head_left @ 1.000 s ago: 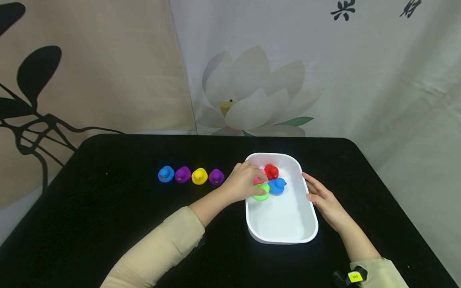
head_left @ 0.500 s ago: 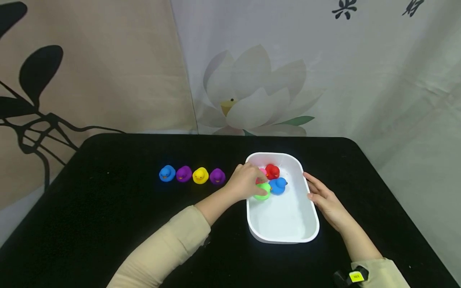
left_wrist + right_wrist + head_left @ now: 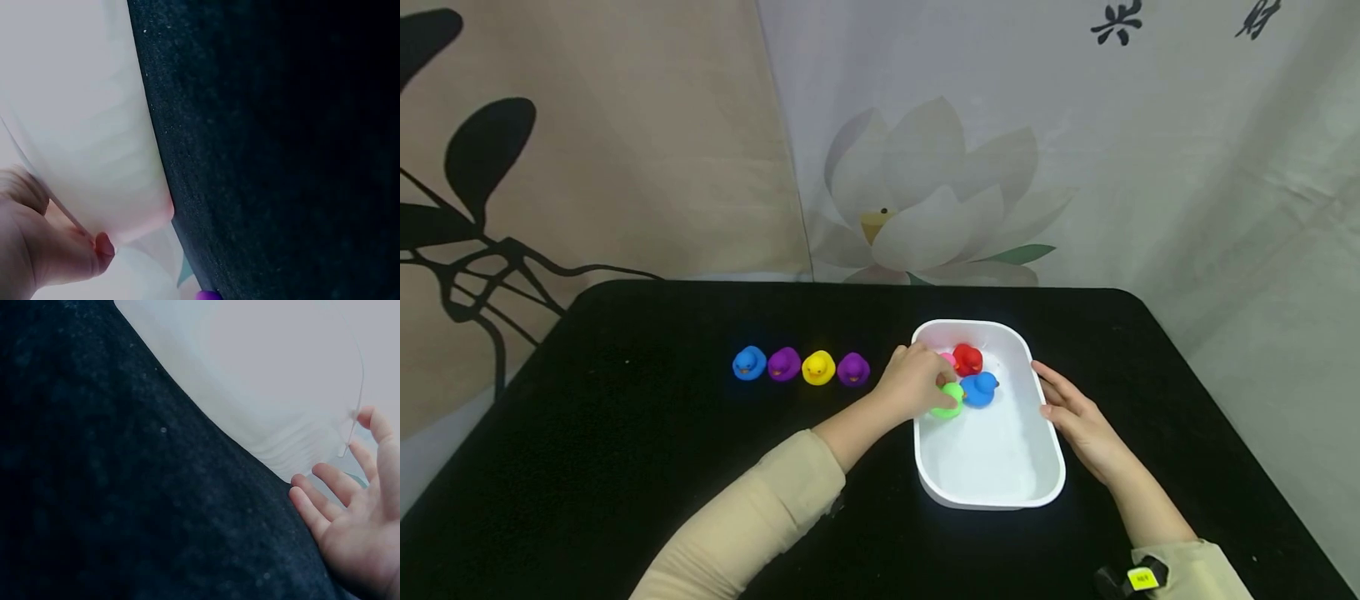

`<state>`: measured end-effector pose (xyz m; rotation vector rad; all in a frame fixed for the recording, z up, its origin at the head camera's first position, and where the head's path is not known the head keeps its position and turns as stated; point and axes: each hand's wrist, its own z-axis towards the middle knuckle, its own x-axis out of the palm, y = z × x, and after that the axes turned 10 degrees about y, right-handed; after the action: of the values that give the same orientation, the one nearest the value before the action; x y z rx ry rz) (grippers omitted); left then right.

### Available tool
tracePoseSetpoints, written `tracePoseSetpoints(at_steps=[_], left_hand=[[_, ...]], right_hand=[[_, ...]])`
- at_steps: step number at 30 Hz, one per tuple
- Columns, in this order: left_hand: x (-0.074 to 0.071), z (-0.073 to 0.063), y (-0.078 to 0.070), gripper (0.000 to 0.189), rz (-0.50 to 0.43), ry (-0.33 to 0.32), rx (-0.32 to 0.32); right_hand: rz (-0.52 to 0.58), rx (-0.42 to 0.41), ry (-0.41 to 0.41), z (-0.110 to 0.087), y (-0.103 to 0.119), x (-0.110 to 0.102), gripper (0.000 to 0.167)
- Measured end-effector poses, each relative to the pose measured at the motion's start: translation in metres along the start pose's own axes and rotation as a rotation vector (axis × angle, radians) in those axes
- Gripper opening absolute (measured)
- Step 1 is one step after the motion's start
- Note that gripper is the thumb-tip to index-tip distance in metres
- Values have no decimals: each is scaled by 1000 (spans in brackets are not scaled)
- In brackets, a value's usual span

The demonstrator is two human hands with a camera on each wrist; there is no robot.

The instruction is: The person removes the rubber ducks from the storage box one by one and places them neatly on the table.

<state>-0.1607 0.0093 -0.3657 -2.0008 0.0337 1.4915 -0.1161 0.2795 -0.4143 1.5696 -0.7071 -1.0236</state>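
1. Over the black tabletop (image 3: 625, 467), work with the bare near end of the white tray (image 3: 992, 471) as spare room.
2. Steady the tray with the right hand (image 3: 1078, 421), fingers nearly straight, touching rim and outer wall without wrapping round anything. Best to press lightly, so as not to skew it.
3. Pinching the green duck (image 3: 953, 390) with the left hand (image 3: 916, 382), between thumb and curled fingers, barely apart; impossible to tell how firmly. Find that duck inside the tray, near the left wall.
4. Mind the blue duck (image 3: 978, 389) just beside it; probably safer to move straight up or down than sideways.
5. Watch the pink duck (image 3: 950, 359), mostly hidden behind the fingers, and the adjoining red duck (image 3: 967, 359); spread the fingers only slightly.
6. Swing wide of the row of four ducks (image 3: 818, 368) outside, left of the tray.
7. Ignore the lotus backdrop (image 3: 932, 192) beyond.
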Motion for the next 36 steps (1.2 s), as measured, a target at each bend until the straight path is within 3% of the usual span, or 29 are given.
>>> tracePoseSetpoints(at_steps=[17,36], left_hand=[[-5,-8,-3,31,-59,-59,69],[-38,-35,-5,30,-238,-153,170]], right_hand=[[7,6,-6,0,-1,-1,60],[7,12,-12,0,0,0,61]])
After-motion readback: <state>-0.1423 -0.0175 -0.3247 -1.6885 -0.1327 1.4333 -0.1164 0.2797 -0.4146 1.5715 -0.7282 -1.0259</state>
